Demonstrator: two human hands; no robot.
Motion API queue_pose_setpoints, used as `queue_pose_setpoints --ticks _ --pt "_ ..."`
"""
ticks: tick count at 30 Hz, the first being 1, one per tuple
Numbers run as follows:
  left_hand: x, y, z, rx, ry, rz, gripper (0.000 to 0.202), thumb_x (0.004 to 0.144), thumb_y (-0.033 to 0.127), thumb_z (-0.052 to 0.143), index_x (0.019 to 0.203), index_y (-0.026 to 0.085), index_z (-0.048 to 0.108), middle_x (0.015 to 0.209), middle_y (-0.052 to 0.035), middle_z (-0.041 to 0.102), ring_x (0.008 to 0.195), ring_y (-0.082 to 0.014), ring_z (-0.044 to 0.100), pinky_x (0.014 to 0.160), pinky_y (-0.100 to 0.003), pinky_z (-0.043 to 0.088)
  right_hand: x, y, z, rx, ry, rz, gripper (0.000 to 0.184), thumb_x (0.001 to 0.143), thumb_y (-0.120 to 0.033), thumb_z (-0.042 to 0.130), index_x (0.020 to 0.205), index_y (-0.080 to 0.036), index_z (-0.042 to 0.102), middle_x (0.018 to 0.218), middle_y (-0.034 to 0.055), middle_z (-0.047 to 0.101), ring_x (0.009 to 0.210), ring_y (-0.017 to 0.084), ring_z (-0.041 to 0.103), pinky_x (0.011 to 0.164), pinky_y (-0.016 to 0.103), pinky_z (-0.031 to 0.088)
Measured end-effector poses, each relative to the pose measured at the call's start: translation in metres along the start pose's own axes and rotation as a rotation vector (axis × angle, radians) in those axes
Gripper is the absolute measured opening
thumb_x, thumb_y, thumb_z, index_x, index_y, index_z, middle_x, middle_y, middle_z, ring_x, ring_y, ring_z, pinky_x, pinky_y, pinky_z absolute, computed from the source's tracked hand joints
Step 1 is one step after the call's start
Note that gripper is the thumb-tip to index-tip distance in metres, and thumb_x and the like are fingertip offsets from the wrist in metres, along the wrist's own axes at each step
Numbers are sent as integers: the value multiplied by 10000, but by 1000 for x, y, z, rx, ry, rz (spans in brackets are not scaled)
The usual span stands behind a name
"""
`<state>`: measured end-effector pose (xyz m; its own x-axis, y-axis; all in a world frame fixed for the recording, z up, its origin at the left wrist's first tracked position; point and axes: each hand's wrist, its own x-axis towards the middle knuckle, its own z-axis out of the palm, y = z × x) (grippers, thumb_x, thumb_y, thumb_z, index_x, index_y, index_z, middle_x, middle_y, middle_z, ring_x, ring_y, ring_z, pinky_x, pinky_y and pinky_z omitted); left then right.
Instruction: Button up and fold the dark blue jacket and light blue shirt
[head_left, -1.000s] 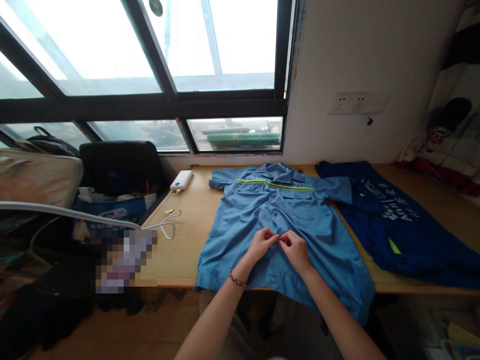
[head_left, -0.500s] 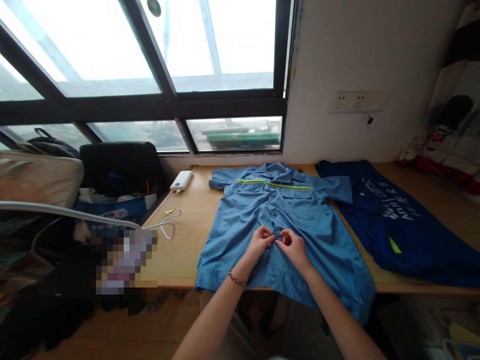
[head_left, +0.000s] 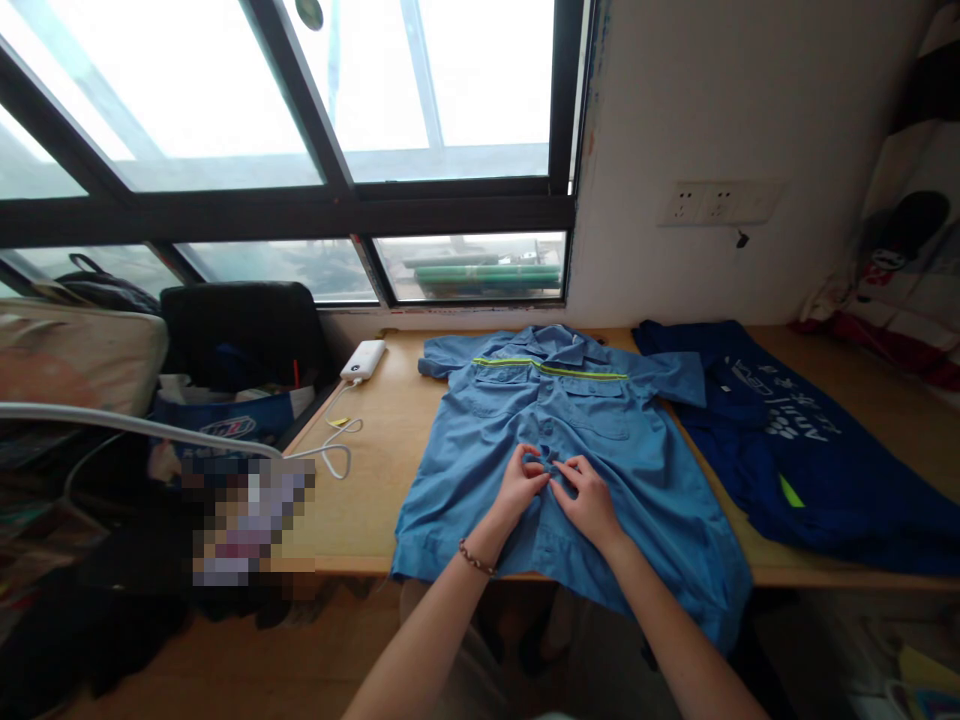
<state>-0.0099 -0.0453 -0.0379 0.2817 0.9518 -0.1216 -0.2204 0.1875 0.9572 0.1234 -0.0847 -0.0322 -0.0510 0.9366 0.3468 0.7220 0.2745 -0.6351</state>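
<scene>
A light blue short-sleeved work shirt (head_left: pixel 480 480) lies face up on the wooden table, collar toward the window, a yellow-green stripe across its chest. At the middle of its front placket, my left hand (head_left: pixel 523 482) pinches the cloth between thumb and curled fingers. Close against it, my right hand (head_left: pixel 589 498) holds the same placket by the fingertips, its index finger stretched a little straighter. The fingertips nearly meet, and the small spot of cloth between them is partly hidden. The shirt's lower hem hangs over the near table edge.
A dark blue garment (head_left: pixel 847 470) with white print lies right of the shirt on the table (head_left: pixel 390 430). To the left are a white power bank (head_left: pixel 364 361) and its cable (head_left: pixel 330 450). Bags and a black chair back (head_left: pixel 244 325) stand farther left.
The fingers of both hands have shifted slightly at the placket; the right fingers have loosened and straightened a little. The shirt lies in the same place.
</scene>
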Motion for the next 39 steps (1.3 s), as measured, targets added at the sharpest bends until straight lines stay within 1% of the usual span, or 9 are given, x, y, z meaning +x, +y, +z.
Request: queue_pose_setpoints --ticks 3,6,8,17,21,25,31,35,39 --pt "0 1 1 15 0 1 411 535 150 618 842 195 349 480 111 388 385 -31 341 399 -150 219 -1 -5 0 -116 -21 -12 326 800 -304 443 1081 -201 572 909 62 505 850 179 505 763 282 429" --pt "1 0 1 19 9 -13 417 529 167 627 842 192 352 488 109 388 389 -33 357 409 -152 233 -3 -9 -1 -170 -10 -25 435 797 -281 436 1227 -219 451 999 75 482 906 191 495 769 292 434" --pt "1 0 1 19 11 -12 423 530 168 632 848 191 353 496 106 399 396 -35 372 416 -152 240 -3 -9 -1 -177 -18 -31 455 799 -268 428 1253 -231 422 1030 77 472 932 194 488 783 296 431" --pt "1 -3 -1 47 -72 64 386 567 155 635 862 179 387 496 90 444 411 -35 370 427 -148 236 3 6 1 -83 -154 28 351 785 -333 470 1111 -234 553 930 48 513 875 179 519 772 283 437" --pt "1 -3 0 74 -41 56 393 577 208 661 869 173 400 517 72 479 421 -43 396 432 -149 255 4 6 -2 -26 -114 44 372 779 -307 485 1142 -237 524 928 40 519 868 172 525 780 288 441" --pt "2 -5 0 147 20 64 395 621 267 650 927 162 423 518 71 477 414 -42 383 419 -148 253 -18 -8 -10 -46 23 33 403 798 -256 458 1197 -194 460 1021 74 504 973 199 480 869 339 402" --pt "14 -9 -5 352 75 162 386 678 220 594 1032 154 455 518 69 473 450 -57 411 449 -155 290 -65 -32 -16 -82 -41 -110 389 791 -281 498 1170 -198 468 1101 91 488 1045 239 422 910 387 366" --pt "29 -9 -5 488 53 276 369 704 192 560 1059 154 464 541 55 497 516 -77 457 523 -176 343 -62 -41 -8 -125 -75 -115 311 760 -177 506 1069 -206 524 1037 72 515 997 218 436 881 352 372" --pt "39 -5 -5 520 1 324 366 716 187 549 1070 152 463 526 62 465 500 -72 424 508 -173 321 -45 -47 5 -238 -72 21 158 690 -129 529 832 -190 559 869 62 543 865 211 463 779 339 381"
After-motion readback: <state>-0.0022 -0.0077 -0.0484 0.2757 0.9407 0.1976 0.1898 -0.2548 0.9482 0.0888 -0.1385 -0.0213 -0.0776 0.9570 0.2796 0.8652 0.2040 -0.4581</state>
